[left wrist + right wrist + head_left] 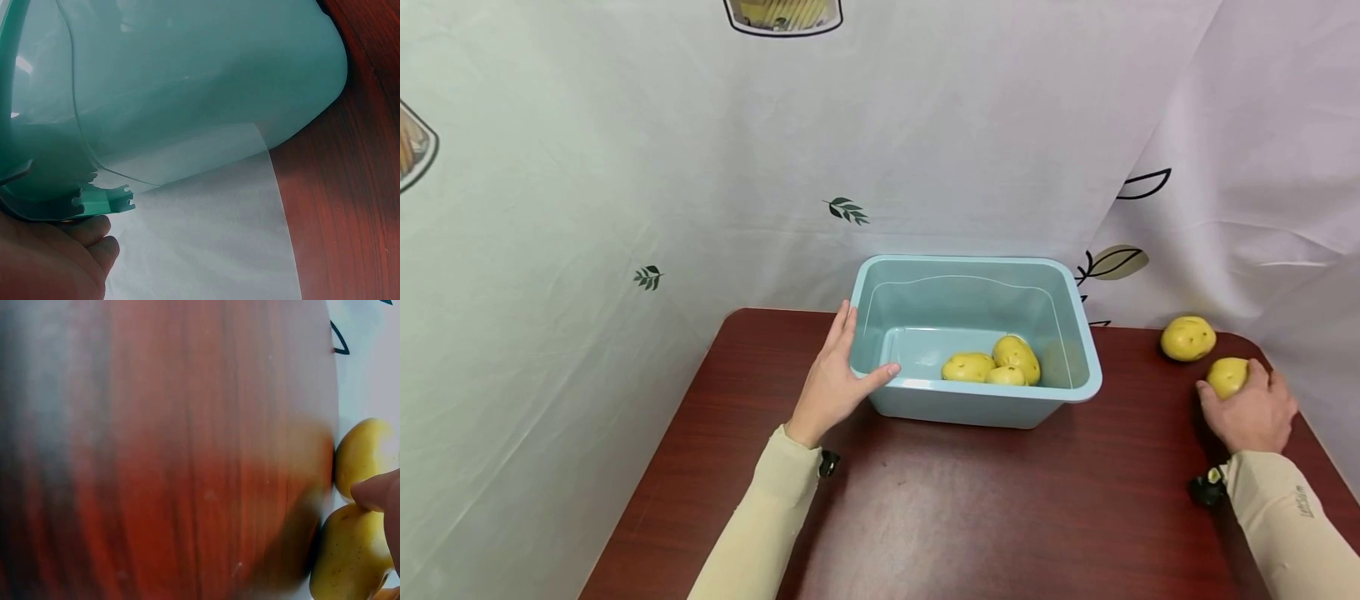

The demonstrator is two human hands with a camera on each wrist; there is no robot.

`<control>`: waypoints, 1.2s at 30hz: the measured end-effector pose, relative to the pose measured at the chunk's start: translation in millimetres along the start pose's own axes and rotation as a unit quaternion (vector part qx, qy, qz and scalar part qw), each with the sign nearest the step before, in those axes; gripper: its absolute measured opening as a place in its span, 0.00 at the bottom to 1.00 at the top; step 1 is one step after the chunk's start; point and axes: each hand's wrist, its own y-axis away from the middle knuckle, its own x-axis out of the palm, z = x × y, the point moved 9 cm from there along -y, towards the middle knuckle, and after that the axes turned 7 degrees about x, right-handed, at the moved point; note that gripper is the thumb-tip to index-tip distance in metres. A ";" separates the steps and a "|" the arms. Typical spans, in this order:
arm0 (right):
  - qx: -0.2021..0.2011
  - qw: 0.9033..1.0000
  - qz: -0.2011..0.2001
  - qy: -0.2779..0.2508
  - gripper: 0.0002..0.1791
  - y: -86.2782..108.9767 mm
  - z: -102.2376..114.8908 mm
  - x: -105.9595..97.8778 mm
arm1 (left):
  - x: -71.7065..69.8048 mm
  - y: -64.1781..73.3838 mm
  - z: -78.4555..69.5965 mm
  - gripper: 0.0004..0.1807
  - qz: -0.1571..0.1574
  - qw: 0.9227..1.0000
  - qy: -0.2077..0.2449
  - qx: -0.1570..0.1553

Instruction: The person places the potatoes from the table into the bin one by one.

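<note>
A light blue plastic bin [962, 402] stands at the back of the table, with three yellow potatoes [1015, 357] in its front right part. My left hand [833, 379] lies at the bin's front left corner, fingers straight along the side and thumb over the front rim. The bin's outer wall [206, 75] fills much of the left wrist view. On the far right, my right hand [1253, 412] holds a potato [1227, 377], its fingers curled round it. Another potato [1187, 338] sits just behind. In the right wrist view the held potato [350, 550] is partly cut off.
The dark red wooden table [985, 500] runs beneath everything. A pale cloth [962, 150] with printed leaves hangs behind the bin and along both sides. Small black devices [1207, 488] are worn on both wrists.
</note>
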 end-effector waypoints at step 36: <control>0.012 1.000 -0.008 -0.022 0.45 -0.9 -6.8 -0.9 | -0.3 0.4 0.5 0.59 0.001 1.000 0.001 0.001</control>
